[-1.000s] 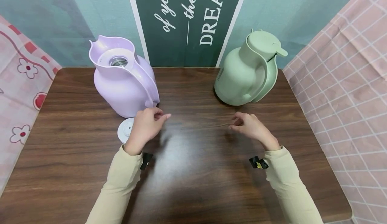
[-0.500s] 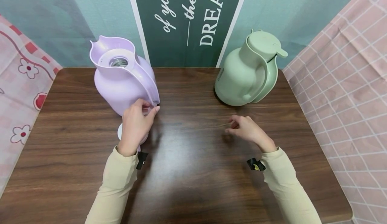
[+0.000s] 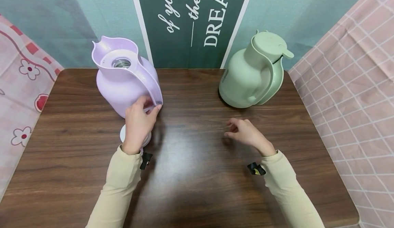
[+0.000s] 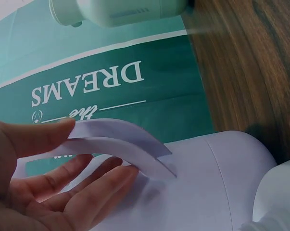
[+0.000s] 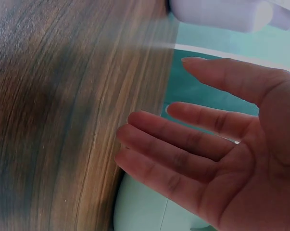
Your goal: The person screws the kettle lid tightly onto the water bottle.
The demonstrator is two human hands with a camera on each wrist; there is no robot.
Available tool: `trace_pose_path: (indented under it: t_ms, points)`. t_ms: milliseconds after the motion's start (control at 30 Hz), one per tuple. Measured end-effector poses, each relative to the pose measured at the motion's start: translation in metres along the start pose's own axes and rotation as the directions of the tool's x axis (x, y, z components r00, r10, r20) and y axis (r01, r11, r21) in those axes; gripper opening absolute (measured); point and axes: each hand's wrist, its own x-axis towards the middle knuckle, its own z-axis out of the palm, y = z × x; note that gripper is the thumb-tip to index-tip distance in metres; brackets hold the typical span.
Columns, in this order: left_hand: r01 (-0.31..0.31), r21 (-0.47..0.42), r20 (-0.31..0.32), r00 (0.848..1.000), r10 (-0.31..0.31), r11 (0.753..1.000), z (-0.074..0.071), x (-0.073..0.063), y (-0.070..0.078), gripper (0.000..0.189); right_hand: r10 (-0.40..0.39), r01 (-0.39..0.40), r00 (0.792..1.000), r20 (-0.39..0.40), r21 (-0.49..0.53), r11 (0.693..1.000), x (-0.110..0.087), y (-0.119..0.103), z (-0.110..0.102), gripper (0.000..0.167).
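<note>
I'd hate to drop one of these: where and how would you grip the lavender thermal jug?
Probably by the handle, from the near right: the jug stands upright, its handle arching that way with finger room beneath, the spout opposite.

Tabletop (image 3: 197, 193): dark brown wood grain, visible corners rounded. Along its far edge hangs a blue-green backdrop (image 3: 101, 12), bearing a dark green panel (image 3: 191, 55) with white borders and white lettering (image 3: 214, 23), including "DREAMS". Left edge: pink-and-white fabric (image 3: 18, 94), flower motifs, red accents. Right edge: creased pink fabric (image 3: 354, 108), white grid. Pale light reflection (image 3: 187, 149) on the surface's middle.
</note>
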Motion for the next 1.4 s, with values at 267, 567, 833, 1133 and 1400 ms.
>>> trace_pose_path:
  t_ms: [267,567,833,1133,1400]
  points:
    - [-0.047,0.016,-0.03,0.998,0.047,0.999,0.0021,0.0014,0.0003,0.017,-0.008,0.009,1.0,0.014,-0.004,1.0,0.0007,-0.0017,0.0025,0.03]
    - [-0.103,0.031,-0.07,0.992,0.105,0.994,0.0041,0.004,0.0023,0.005,-0.011,0.011,1.0,0.026,-0.001,1.0,0.0,-0.0023,0.0024,0.029]
    - [-0.117,0.017,-0.062,0.991,0.118,0.993,0.004,0.0048,0.0041,0.006,-0.029,0.029,0.999,0.013,-0.007,1.0,0.0018,-0.0042,0.0023,0.029]
    - [-0.134,0.007,-0.075,0.988,0.135,0.991,0.0055,0.0057,0.0037,0.012,-0.019,0.02,1.0,0.014,-0.014,1.0,0.0022,-0.0036,0.0025,0.029]
    - [-0.131,0.005,-0.053,0.99,0.131,0.991,0.0095,0.0058,0.0055,0.012,-0.016,0.016,1.0,0.027,-0.009,1.0,0.0032,-0.0054,0.0021,0.029]
